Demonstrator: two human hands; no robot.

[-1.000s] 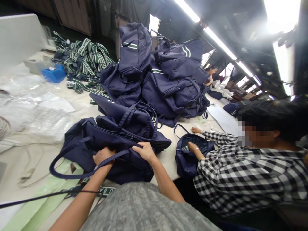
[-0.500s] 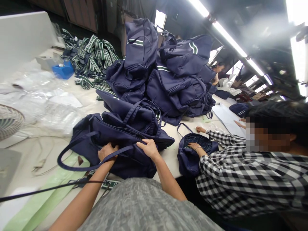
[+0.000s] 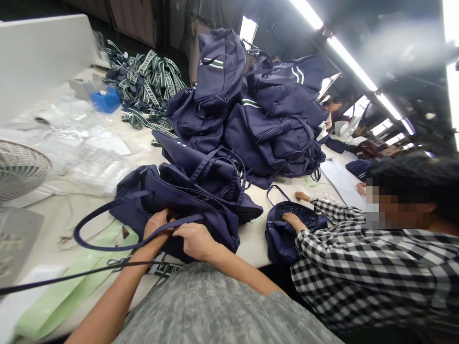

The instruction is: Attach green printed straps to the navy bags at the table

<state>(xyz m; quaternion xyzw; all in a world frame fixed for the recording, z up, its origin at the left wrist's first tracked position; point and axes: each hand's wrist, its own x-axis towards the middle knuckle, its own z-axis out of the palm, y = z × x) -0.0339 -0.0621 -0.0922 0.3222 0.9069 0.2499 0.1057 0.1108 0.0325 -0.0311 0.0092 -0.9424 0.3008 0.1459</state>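
Note:
A navy bag [image 3: 201, 210] lies on the white table [image 3: 254, 239] right in front of me, its long strap [image 3: 96, 239] looping out to the left. My left hand [image 3: 157, 224] presses into the bag's near side under the strap. My right hand [image 3: 195, 239] lies on the bag's front face beside the left one, fingers curled on the fabric and strap. Whether either hand fully grips the strap is hard to tell.
A tall heap of navy bags [image 3: 258, 110] fills the table's middle. Green-striped webbing [image 3: 150, 81] and a blue box [image 3: 105, 100] lie far left, clear plastic bags [image 3: 89, 157] and a fan [image 3: 21, 167] nearer. A person in a checked shirt [image 3: 366, 272] handles a small navy bag [image 3: 290, 229] at my right.
My right hand slid from the bag's top edge down and left to its front face, close to my left hand. The view shifted slightly right.

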